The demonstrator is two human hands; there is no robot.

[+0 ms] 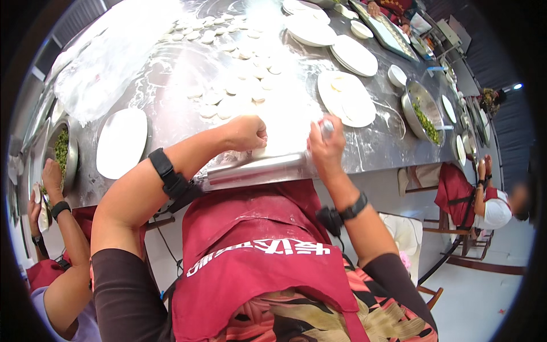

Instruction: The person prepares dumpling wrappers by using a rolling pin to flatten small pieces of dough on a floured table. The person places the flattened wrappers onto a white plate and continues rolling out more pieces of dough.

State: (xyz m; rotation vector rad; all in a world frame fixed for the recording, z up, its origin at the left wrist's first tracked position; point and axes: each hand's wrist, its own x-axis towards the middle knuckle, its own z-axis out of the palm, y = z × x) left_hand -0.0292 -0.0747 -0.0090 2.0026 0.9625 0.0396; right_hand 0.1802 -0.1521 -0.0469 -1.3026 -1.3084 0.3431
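Note:
My right hand (328,143) is closed around a short rod, probably a rolling pin (327,127), whose silvery end pokes out above the fist. To its left, my left hand (247,133) hovers low at the table's near edge with curled fingers. Something pale lies under those fingertips, but glare hides its shape and whether it is held. Beyond both hands, several small flattened dough pieces (209,110) are spread over the floury steel table (171,102). An oval white plate (347,99) holding flat dough rounds (352,110) stands past my right hand.
A bare white plate (122,143) and clear plastic sheeting (98,81) lie left. Steel bowls of chopped green filling (423,122) stand on both sides. Stacked plates (354,55) sit at back right. A co-worker's hands (52,175) work at left; another person (491,205) sits right.

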